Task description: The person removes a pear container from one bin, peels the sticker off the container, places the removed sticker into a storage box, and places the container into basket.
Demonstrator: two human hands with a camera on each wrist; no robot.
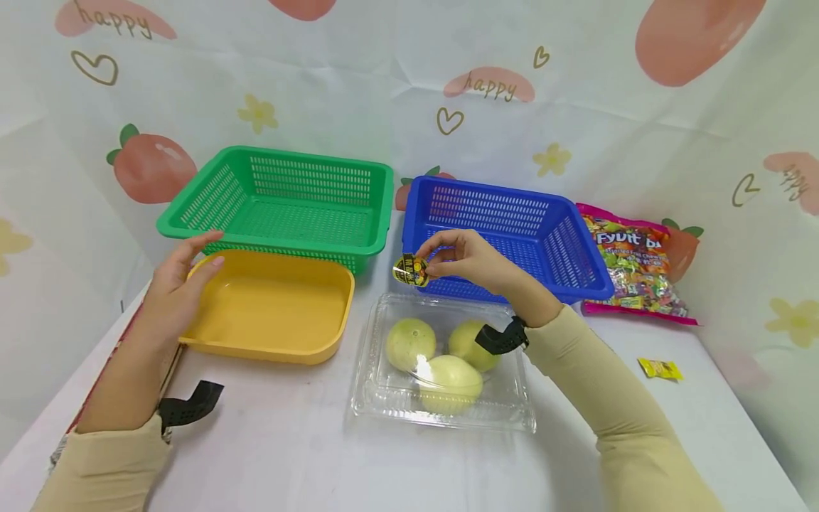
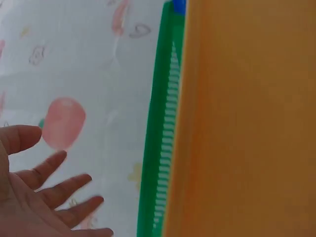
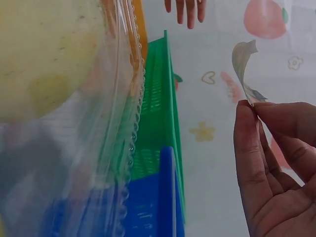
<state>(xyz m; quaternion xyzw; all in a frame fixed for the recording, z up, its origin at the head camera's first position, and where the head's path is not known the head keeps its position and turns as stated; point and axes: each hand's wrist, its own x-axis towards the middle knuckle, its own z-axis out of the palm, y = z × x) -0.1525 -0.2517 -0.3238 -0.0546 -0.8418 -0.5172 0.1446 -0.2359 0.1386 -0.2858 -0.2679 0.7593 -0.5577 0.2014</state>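
My right hand [image 1: 470, 259] pinches a thin oval black-and-yellow sticker [image 1: 410, 270] between thumb and fingertips. Its edge curls in the right wrist view, where the sticker [image 3: 241, 59] shows its pale back. Beneath that hand is a lidded clear plastic box [image 1: 512, 409] with three pale yellow-green round fruits [image 1: 411, 344] inside. Over the left end of a yellow tray [image 1: 269, 306], my left hand [image 1: 173, 291] is spread with nothing in it. The fingers of the left hand [image 2: 39, 197] are apart in the left wrist view.
Behind the yellow tray stands a green basket [image 1: 307, 249], with a blue basket [image 1: 585, 291] to its right. A bag of fruit chews [image 1: 633, 263] leans at the back right. A small yellow packet [image 1: 660, 368] lies on the white table [image 1: 275, 441].
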